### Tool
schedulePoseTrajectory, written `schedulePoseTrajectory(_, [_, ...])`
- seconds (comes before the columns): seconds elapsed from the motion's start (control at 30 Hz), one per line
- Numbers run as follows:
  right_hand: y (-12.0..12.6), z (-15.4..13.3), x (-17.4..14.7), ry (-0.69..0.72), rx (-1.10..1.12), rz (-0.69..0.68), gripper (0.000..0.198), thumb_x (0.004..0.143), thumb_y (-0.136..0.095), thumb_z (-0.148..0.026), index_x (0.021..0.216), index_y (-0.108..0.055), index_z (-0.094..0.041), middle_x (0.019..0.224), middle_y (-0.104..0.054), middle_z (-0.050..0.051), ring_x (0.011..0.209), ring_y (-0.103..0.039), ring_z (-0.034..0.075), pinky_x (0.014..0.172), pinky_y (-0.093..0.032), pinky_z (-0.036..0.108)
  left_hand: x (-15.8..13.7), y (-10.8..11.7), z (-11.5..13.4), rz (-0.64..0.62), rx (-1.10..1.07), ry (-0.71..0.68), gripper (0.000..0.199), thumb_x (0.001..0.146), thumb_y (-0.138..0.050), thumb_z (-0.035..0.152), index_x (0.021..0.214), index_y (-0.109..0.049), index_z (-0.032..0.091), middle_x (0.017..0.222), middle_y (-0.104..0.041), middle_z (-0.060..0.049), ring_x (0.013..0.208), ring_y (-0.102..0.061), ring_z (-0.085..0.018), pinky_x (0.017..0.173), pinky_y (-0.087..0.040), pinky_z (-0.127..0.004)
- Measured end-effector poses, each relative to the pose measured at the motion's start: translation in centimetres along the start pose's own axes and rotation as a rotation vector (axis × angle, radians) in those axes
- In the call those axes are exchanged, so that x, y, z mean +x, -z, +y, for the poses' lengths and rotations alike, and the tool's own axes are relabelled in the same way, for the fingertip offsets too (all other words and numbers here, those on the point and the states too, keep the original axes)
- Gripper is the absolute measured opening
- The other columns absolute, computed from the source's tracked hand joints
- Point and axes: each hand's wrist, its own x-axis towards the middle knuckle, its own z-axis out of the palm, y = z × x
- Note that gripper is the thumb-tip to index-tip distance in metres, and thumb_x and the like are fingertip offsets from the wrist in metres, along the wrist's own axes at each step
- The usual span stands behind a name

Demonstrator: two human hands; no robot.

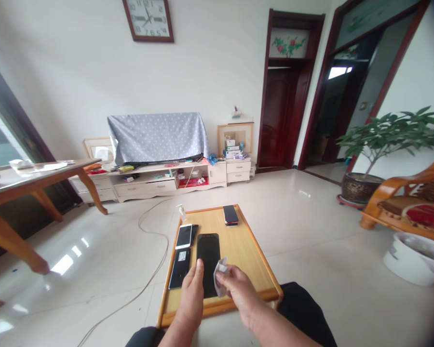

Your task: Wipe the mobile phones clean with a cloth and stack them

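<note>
Pale walls [217,62] and a glossy tiled floor [307,236] surrounded me, and across the room a spotted cloth [159,137] hung over something on the low cabinet [148,189]. Before me stood a small, wood-coloured desk [248,255]. Over its near half I had a black phone [207,250], dark glossy face up, its long axis running almost straight away from me, one short end toward the cabinet and the other toward my body. My left hand [192,295] gripped it by the left long edge, thumb laid along the rim; the other fingers were hidden, so I could not tell how they curled. On my right hand [240,286], thumb and forefinger were pinched closed on a crumpled whitish wipe [220,277], which overlapped the phone's lower right edge. Thus the phone lay between my two hands, its far end reaching well beyond my fingertips. Left of it rested a white-framed phone [184,236] and a dark phone with a pale label [180,270]; a stack of phones [230,215] sat near the far right corner.
</note>
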Motion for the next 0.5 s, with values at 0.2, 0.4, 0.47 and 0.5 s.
schedulePoseTrajectory(0.2, [0.1, -4.9, 3.6, 0.156, 0.095, 0.022, 0.045, 0.063, -0.085, -0.054, 0.082, -0.065, -0.019, 0.080, -0.068, 0.001, 0.075, -0.060, 0.016, 0.069, -0.044, 0.027, -1.3, -1.0, 1.5, -0.266, -0.222, 0.076, 0.059, 0.079, -0.072, 0.055, 0.125, -0.066, 0.018, 0.108, -0.075, -0.011, 0.102, -0.070, -0.029, 0.090, -0.057, -0.041])
schedulePoseTrajectory(0.4, [-0.5, -2.8, 1.7, 0.106, 0.091, -0.073, 0.043, 0.066, -0.085, -0.052, 0.087, -0.068, -0.018, 0.085, -0.071, 0.003, 0.081, -0.063, 0.019, 0.075, -0.048, 0.030, -0.8, -0.3, 1.5, -0.212, -0.222, 0.082, 0.055, 0.077, -0.075, 0.053, 0.115, -0.069, 0.014, 0.100, -0.075, -0.010, 0.091, -0.070, -0.025, 0.079, -0.058, -0.034])
schedulePoseTrajectory(0.47, [-0.7, -1.1, 0.3, 0.064, 0.093, -0.140, 0.042, 0.068, -0.084, -0.052, 0.089, -0.070, -0.018, 0.090, -0.072, 0.004, 0.086, -0.064, 0.021, 0.079, -0.049, 0.031, -0.3, 0.3, 1.1, -0.161, -0.203, 0.071, 0.051, 0.076, -0.075, 0.054, 0.107, -0.070, 0.014, 0.096, -0.074, -0.009, 0.085, -0.069, -0.023, 0.075, -0.057, -0.032])
schedulePoseTrajectory(0.5, [-0.7, -0.6, -0.2, 0.050, 0.095, -0.157, 0.042, 0.068, -0.084, -0.052, 0.089, -0.070, -0.018, 0.091, -0.073, 0.005, 0.088, -0.065, 0.021, 0.080, -0.049, 0.032, -0.1, 0.4, 0.9, -0.140, -0.197, 0.060, 0.050, 0.075, -0.075, 0.055, 0.103, -0.070, 0.014, 0.094, -0.074, -0.008, 0.084, -0.069, -0.022, 0.075, -0.057, -0.031])
